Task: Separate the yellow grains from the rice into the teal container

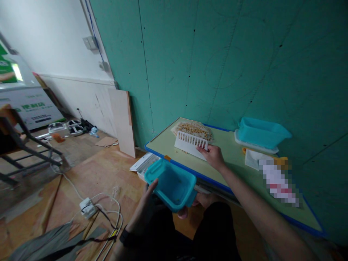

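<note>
My left hand (152, 195) grips a teal plastic tub (170, 184) from below and holds it just under the near edge of the table (231, 163). The tub looks nearly bare inside. My right hand (213, 155) reaches over the table and pinches the corner of a white slotted plastic panel (190, 144). That panel stands against a heap of tan grains (194, 129) lying on the table's far left corner.
A second teal tub (261, 132) rests on a white tray at the table's back right, beside white paper and a blurred packet (278, 181). A green wall stands right behind. Cables and a power strip (87, 208) lie on the wooden floor; a board (123, 121) leans on the wall.
</note>
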Available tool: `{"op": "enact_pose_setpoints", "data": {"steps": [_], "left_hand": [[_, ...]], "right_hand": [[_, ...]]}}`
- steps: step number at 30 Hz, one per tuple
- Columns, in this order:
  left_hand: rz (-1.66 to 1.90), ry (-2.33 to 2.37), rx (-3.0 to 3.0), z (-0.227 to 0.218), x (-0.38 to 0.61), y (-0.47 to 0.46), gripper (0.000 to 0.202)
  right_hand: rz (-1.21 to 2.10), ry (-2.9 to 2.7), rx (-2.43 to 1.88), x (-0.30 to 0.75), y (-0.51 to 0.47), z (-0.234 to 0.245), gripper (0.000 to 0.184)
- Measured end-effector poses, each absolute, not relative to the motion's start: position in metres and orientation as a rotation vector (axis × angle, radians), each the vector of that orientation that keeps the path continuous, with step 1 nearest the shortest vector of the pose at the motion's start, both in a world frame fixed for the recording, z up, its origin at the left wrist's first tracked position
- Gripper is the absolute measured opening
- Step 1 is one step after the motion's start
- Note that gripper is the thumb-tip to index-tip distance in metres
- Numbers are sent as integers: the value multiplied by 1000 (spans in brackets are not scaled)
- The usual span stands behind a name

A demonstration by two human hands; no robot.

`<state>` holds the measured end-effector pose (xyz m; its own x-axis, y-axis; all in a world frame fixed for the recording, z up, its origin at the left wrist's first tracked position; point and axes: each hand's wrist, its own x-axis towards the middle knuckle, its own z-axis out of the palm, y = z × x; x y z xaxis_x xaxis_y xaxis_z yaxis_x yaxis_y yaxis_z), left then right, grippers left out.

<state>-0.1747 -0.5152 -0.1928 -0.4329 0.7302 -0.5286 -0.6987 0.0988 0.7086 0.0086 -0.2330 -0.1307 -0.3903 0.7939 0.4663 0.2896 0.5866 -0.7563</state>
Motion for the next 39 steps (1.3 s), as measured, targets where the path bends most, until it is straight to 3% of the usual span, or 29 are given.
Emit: {"op": "enact_pose_setpoints", "data": {"steps": [9, 16, 24, 31, 39], "left_hand": [[1630, 1228, 63, -190, -171, -514, 110], [1626, 1217, 61, -188, -164, -510, 104], [1649, 1269, 21, -194, -169, -507, 111], [1716, 1309, 100, -196, -168, -509, 83], [1661, 1282, 154, -195, -179, -509, 77]], "right_hand": [[765, -2009, -827, 6, -239, -128, 74], [802, -2028, -816, 6, -245, -126, 67], [857, -2019, -799, 11, -253, -127, 61], [871, -2005, -766, 17, -257, -133, 52], [852, -1999, -739, 23, -277, -145, 37]]}}
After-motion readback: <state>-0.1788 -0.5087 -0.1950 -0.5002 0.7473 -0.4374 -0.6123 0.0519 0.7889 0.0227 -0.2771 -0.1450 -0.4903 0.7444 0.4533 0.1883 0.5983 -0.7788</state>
